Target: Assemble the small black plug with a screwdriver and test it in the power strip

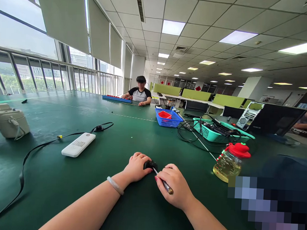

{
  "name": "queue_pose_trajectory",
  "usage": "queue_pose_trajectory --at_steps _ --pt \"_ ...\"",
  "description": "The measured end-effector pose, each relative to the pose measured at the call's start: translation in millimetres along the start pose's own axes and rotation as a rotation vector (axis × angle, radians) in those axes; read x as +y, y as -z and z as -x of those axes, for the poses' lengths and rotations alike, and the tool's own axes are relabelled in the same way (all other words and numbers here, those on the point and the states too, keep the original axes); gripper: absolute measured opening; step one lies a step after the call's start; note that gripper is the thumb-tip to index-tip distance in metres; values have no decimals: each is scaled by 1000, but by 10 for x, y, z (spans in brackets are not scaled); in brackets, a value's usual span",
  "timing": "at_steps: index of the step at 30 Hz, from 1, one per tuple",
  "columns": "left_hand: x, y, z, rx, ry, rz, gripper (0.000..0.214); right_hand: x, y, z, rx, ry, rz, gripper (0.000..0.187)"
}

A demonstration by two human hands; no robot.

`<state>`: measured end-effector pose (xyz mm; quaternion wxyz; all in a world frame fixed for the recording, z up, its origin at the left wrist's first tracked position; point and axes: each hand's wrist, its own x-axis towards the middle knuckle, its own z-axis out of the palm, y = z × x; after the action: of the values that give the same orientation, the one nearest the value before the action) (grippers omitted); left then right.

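Note:
My left hand (137, 167), with a pale bangle (115, 185) on its wrist, is closed around a small black object (151, 165) on the green table. Its fingers cover part of the object, and I cannot make out its kind. A slim metal screwdriver (167, 186) with a brownish end cap is pinched in my right hand (175, 184). It slants up and left, and its thin tip meets the near right side of the black object. Whether the tip sits in a screw is too small to tell.
On the green table (107, 208) lie a white power bank (79, 144) and a black strap (42, 144). A beige container (10, 121) stands left. To the right are a red-lidded bottle (228, 165), a teal basket of cables (206, 133) and a blue basket (168, 122). A person (139, 92) sits opposite.

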<state>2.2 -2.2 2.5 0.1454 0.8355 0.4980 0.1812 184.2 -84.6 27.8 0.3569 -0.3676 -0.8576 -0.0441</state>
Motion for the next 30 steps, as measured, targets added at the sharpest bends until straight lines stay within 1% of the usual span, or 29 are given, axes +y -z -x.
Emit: queue_pose_trajectory --at_steps 9,19,30 --pt "-27 -35 -15 12 -3 14 38 48 2 11 4 -21 -49 24" --pt "-15 -13 -2 0 4 21 38 47 1 9 -14 -34 -47 24" --pt "-17 -19 -15 -3 7 8 38 40 3 6 5 0 -20 24"
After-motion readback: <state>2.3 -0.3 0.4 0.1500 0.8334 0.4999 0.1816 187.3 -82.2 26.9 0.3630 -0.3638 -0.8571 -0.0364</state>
